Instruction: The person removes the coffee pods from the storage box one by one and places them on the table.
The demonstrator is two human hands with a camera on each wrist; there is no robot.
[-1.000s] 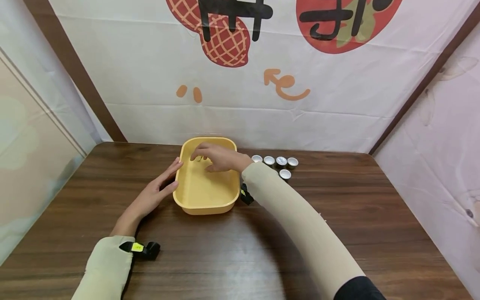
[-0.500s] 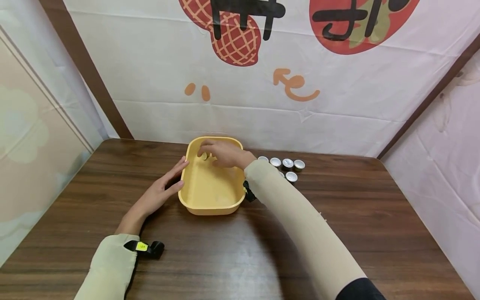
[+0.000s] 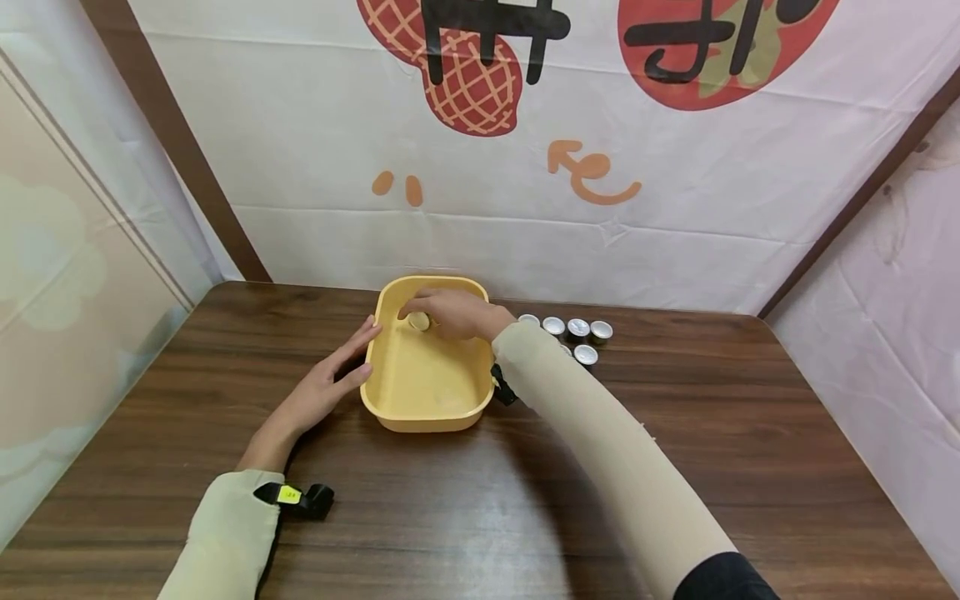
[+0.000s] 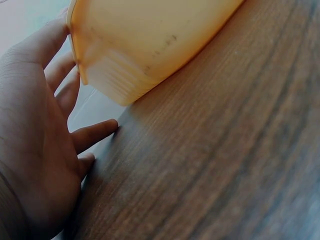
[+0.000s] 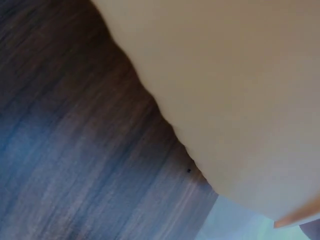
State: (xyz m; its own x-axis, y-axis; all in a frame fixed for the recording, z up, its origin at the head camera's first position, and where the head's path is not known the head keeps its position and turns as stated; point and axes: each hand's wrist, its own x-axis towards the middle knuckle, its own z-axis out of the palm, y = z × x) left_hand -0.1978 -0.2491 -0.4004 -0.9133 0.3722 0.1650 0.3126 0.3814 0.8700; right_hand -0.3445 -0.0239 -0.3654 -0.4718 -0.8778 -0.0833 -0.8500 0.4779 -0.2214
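Observation:
A yellow plastic bin [image 3: 427, 392] stands against the back of the table. My right hand [image 3: 457, 315] reaches into its far part, with curled fingers around a small round, pale yellowish container [image 3: 418, 322]; the thumb is hidden. My left hand [image 3: 322, 392] touches the bin's left side with fingers spread and nearly straight. In the left wrist view, fingertips of the left hand [image 4: 40, 130] lie along the rim of the bin [image 4: 130, 45]. Only the outer wall of the bin [image 5: 225, 100] and the table show in the right wrist view, with the hand's grip out of sight.
Several small dark cups with silver lids [image 3: 578, 327] stand in rows to the bin's right, partly hidden by the right sleeve [image 3: 592, 433]. The wooden table [image 3: 420, 517] meets a printed white cloth [image 3: 322, 242] at the back.
The round container has turned so that its face shows more, and it sits slightly nearer the person within the bin. The left hand stays at the bin's side. The head view has shifted slightly.

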